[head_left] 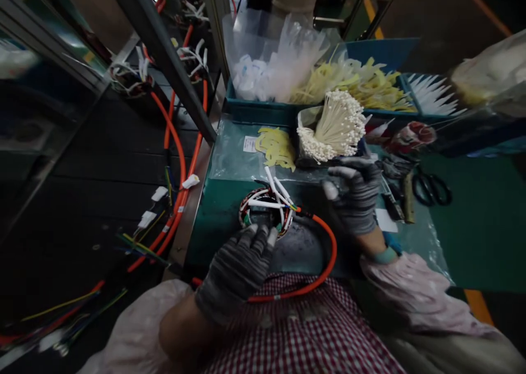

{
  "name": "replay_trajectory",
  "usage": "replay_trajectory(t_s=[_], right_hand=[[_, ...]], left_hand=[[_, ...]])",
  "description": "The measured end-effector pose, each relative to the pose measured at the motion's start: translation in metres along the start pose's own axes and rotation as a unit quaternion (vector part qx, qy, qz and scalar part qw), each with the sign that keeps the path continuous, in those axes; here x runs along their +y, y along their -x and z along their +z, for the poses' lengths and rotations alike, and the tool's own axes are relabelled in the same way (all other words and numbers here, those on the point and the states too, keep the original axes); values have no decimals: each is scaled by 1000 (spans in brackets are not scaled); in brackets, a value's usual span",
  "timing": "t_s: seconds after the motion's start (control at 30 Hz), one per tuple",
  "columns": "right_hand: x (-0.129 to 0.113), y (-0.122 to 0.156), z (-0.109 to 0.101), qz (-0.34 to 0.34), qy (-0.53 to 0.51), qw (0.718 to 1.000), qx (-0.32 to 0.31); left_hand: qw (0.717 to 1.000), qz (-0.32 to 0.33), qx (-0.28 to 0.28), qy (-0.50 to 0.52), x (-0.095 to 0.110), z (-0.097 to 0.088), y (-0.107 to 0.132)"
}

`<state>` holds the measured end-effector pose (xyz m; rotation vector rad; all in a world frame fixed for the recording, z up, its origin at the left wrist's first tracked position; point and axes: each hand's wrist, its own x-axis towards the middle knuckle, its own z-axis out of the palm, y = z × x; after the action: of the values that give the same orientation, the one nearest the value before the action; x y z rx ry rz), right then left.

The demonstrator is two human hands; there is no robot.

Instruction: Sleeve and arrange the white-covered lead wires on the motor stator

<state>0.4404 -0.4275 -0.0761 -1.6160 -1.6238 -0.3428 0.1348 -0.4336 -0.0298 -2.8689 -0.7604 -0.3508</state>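
Observation:
My left hand [238, 264], in a grey knit glove, rests on the near rim of a round wound stator [265, 212] lying on the green bench. White sleeved leads stick up from the stator and a thick orange cable [324, 253] runs from it across my checked apron. My right hand [355, 193], also gloved, hovers just right of the stator with fingers curled, directly below a bundle of white cable ties [335, 125]. Whether it pinches anything is unclear.
A blue tray [263, 111] at the back holds plastic bags and yellow sleeves [361, 84]. Loose yellow pieces [277, 147] lie on a clear sheet. Scissors [431, 188] and small tools sit at the right. Orange harness cables [176, 171] hang on the left.

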Motion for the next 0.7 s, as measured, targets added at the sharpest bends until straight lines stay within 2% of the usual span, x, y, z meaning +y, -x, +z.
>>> replay_trajectory(t_s=[0.1,0.17,0.27,0.33,0.4,0.47,0.5,0.53,0.6,0.63,0.7], right_hand=[[25,-12,9,1,100,995,12],[29,-19,18,17,76,997,-9],[12,-28,21,46,-18,998,-39],[-11,-32,7,51,-98,992,-54],[-36,-35,-20,74,-194,977,-44],[-58,-36,-51,153,-303,941,-7],[-67,-35,-64,200,-327,923,-21],[-74,-33,-75,225,-342,910,-64],[-84,-26,-86,242,-308,909,-143],[-87,-20,-87,235,-282,917,-152],[-93,-6,-83,236,-256,931,-107]], left_hand=[[1000,14,13,5,-5,3,7],[998,15,50,33,-9,12,9],[989,-24,126,78,-3,31,12],[979,-90,160,91,8,43,15],[969,-149,172,99,19,54,16],[966,-154,175,116,24,63,15],[967,-138,172,129,24,67,13],[968,-120,170,141,21,71,11],[969,-93,172,153,14,77,8],[969,-88,173,153,10,79,7],[968,-86,180,151,5,80,4]])
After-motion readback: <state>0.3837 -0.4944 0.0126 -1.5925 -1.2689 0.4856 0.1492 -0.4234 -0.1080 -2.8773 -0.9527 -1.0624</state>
